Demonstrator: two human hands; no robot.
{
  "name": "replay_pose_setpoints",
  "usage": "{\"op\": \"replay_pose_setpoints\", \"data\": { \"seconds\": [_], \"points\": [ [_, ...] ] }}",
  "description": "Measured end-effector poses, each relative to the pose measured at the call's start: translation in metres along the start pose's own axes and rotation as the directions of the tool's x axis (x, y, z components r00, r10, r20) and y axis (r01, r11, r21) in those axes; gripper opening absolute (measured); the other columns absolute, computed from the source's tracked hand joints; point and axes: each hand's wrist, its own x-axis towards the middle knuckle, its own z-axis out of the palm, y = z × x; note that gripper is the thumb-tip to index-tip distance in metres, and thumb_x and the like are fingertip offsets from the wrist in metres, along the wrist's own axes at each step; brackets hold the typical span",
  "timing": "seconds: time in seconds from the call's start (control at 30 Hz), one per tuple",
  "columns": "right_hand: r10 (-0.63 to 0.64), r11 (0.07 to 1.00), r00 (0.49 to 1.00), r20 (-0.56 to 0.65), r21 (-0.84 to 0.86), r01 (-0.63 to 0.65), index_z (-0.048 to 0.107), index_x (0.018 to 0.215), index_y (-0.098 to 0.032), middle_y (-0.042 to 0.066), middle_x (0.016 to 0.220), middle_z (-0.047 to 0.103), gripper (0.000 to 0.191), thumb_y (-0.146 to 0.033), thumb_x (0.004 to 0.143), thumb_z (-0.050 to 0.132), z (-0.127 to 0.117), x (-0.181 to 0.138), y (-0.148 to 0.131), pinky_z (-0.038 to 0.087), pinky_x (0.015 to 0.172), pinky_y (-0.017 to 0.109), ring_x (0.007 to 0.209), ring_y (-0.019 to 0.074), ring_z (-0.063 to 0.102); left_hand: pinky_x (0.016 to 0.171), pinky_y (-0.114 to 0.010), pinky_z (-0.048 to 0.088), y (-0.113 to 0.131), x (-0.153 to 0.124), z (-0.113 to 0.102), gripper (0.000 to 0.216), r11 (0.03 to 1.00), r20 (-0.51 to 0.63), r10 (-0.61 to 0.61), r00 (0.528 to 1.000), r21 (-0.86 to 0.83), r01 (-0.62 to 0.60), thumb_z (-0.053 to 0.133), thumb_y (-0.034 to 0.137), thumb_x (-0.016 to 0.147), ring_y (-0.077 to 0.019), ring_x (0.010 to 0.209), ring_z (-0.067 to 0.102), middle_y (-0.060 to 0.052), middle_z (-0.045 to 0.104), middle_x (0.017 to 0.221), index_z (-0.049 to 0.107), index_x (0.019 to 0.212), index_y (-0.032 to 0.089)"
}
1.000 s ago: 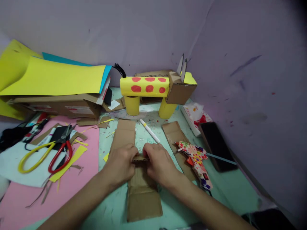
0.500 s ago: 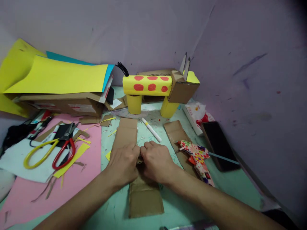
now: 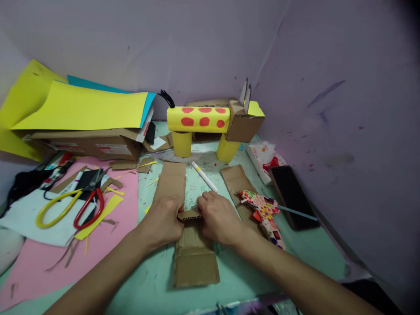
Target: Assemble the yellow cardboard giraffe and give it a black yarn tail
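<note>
The cardboard strip (image 3: 194, 258) lies flat on the worktop (image 3: 256, 280), its far end pinched between the left hand (image 3: 163, 221) and right hand (image 3: 219, 217), both closed on it. It is judged light, stiff along its flutes and easily creased; the edges offer the best hold. The fingertips are hidden beneath the fold.

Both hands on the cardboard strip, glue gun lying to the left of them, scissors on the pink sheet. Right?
Not quite. In the head view the glue gun lies right of the hands, not left. The left hand and right hand do hold the cardboard strip, scissors on the pink sheet.
</note>
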Motion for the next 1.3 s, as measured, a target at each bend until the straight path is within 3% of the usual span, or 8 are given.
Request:
{"op": "replay_pose_setpoints", "data": {
  "seconds": [0.2,0.3,0.47,0.6,0.8,0.97,1.17,1.3],
  "points": [
    [0.075,0.983,0.995,-0.065,0.174,-0.063,0.064,0.092,-0.013,0.010,0.091,0.067,0.023,-0.009,0.071,0.058,0.006,-0.006,0.008,0.043,0.074,0.027,0.087,0.0209,0.059,0.050,-0.026,0.028,0.000,0.001,-0.003,0.010,0.997,0.033,-0.073,0.997,-0.009,0.074,0.051,0.010,0.062,-0.0162,0.057,0.052,0.001,0.055,0.055,0.053,0.058,0.019],
    [0.137,0.946,0.982,-0.129,0.310,-0.091,0.063,0.103,-0.016,0.004,0.090,0.070,0.028,-0.013,0.076,0.061,0.006,-0.013,0.017,0.044,0.070,0.023,0.080,0.0156,0.063,0.056,-0.023,0.040,-0.007,-0.002,-0.019,0.015,0.993,0.050,-0.106,0.993,-0.038,0.108,0.051,0.018,0.070,-0.0153,0.064,0.059,0.003,0.064,0.066,0.064,0.078,0.020],
    [0.210,0.897,0.948,-0.238,0.434,-0.089,0.067,0.085,-0.015,0.006,0.084,0.070,0.015,-0.008,0.078,0.056,0.012,-0.014,0.021,0.043,0.069,0.025,0.079,0.0177,0.062,0.080,-0.040,0.045,-0.011,-0.005,-0.031,0.044,0.922,-0.183,-0.358,0.916,0.087,0.377,0.039,0.035,0.083,-0.0304,0.099,0.059,-0.015,0.062,0.111,0.052,0.118,0.013],
    [0.212,0.868,0.929,-0.305,0.496,-0.035,0.066,0.089,-0.017,0.006,0.091,0.068,0.021,-0.004,0.076,0.055,0.017,-0.009,0.021,0.043,0.076,0.027,0.086,0.0190,0.061,0.073,-0.048,0.045,-0.005,-0.002,-0.021,0.056,0.862,-0.184,-0.439,0.880,0.189,0.470,0.046,0.050,0.078,-0.0411,0.101,0.057,-0.021,0.059,0.112,0.051,0.120,0.013],
    [0.297,0.781,0.890,-0.346,0.625,-0.017,0.061,0.098,-0.018,0.004,0.094,0.067,0.028,-0.004,0.076,0.052,0.025,-0.005,0.019,0.045,0.079,0.028,0.086,0.0174,0.060,0.073,-0.039,0.046,-0.018,0.012,-0.017,0.066,0.844,-0.157,-0.495,0.855,0.149,0.516,0.055,0.047,0.073,-0.0339,0.102,0.060,-0.019,0.059,0.116,0.039,0.128,0.015],
    [0.348,0.712,0.874,-0.339,0.703,-0.012,0.056,0.103,-0.018,0.002,0.087,0.064,0.030,-0.007,0.077,0.049,0.033,-0.002,0.023,0.046,0.074,0.026,0.080,0.0161,0.059,0.067,-0.032,0.046,-0.019,0.013,-0.018,0.027,0.851,-0.114,-0.507,0.854,0.090,0.518,0.045,0.035,0.080,-0.0257,0.090,0.065,-0.010,0.068,0.097,0.056,0.100,0.020],
    [0.365,0.673,0.873,-0.324,0.740,-0.007,0.056,0.086,-0.018,0.001,0.078,0.062,0.015,-0.009,0.077,0.049,0.033,0.000,0.025,0.045,0.070,0.026,0.075,0.0164,0.057,0.074,-0.050,0.044,-0.003,0.007,-0.020,0.055,0.838,-0.209,-0.497,0.842,0.135,0.528,0.048,0.052,0.076,-0.0437,0.107,0.053,-0.025,0.056,0.114,0.048,0.113,0.011],
    [0.358,0.668,0.874,-0.328,0.744,0.006,0.057,0.084,-0.018,0.001,0.076,0.061,0.013,-0.010,0.076,0.049,0.030,0.000,0.023,0.044,0.070,0.027,0.074,0.0171,0.057,0.070,-0.046,0.046,-0.011,0.015,-0.021,0.050,0.843,-0.172,-0.525,0.834,0.033,0.537,0.059,0.048,0.068,-0.0405,0.095,0.061,-0.021,0.064,0.105,0.054,0.106,0.014]
  ]
}}
